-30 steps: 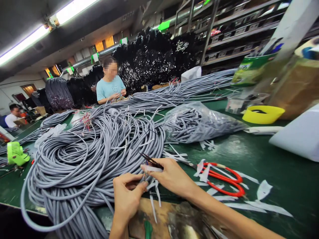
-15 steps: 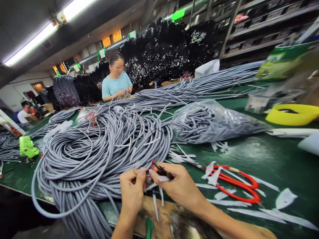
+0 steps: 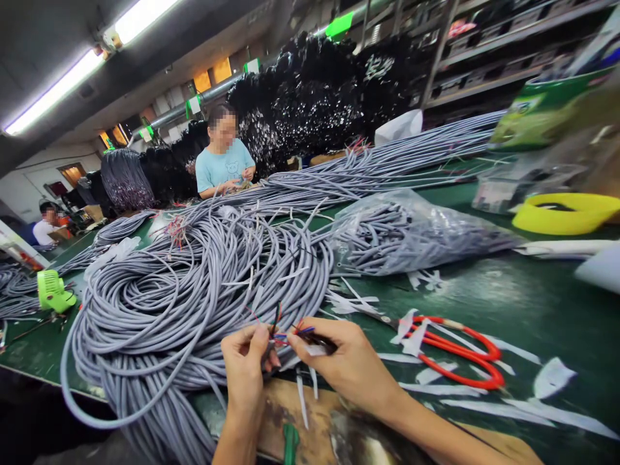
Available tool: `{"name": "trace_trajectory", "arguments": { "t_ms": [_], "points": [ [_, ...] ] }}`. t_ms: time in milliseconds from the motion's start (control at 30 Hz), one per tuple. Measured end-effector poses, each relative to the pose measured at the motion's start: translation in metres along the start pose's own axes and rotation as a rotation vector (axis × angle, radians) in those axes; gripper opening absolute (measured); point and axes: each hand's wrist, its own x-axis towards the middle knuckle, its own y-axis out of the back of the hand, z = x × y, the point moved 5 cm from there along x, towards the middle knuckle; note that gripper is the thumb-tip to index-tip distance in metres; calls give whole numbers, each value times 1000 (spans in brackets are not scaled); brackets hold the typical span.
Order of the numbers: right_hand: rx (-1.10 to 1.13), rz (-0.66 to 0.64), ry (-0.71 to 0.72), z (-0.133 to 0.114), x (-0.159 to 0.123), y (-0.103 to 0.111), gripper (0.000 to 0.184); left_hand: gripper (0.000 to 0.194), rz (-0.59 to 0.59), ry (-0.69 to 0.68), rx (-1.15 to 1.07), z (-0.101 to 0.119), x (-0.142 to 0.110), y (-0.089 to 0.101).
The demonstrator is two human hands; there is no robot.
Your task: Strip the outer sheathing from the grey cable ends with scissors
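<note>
Thin coloured wires (image 3: 279, 336), red, blue and black, run between my two hands just in front of the coiled grey cable (image 3: 159, 310). My left hand (image 3: 245, 361) is closed, thumb against forefinger, pinching the wires. My right hand (image 3: 341, 355) is also closed on them from the other side, its thumb and forefinger gripping the wires. Dark strands or a dark slim tool lie inside my right hand's curl; which, I cannot tell. A white strip pokes out beneath those fingers. Red-handled scissors (image 3: 458, 352) rest on the green table (image 3: 489, 290) right of my right hand.
A clear plastic bag (image 3: 416, 236) of cut grey pieces lies behind my right hand. White strips (image 3: 498, 412) are scattered around the scissors. At the table's front edge is a brown board (image 3: 276, 420). A person (image 3: 225, 161) in light blue works across the table.
My left hand has shifted slightly left, away from my right hand, and more of the coloured wires shows between them. My right hand stays nearly in place.
</note>
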Motion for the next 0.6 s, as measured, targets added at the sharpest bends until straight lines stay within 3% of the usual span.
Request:
{"name": "trace_trajectory", "arguments": {
  "t_ms": [167, 433, 533, 600],
  "points": [
    [43, -33, -100, 5, 2, 0, 26, 34, -2, 49, -57, -4, 1, 3],
    [120, -133, -249, 17, 7, -2, 31, 32, -251, 32, 21, 5, -3, 0],
    [8, -210, -215, 20, 11, 7, 36, 29, -223, 14, 59, 3, -1, 2],
    [-203, -286, -206, 21, 11, 16, 32, 28, -184, -6, 23, 2, 1, 4]
  ]
}}
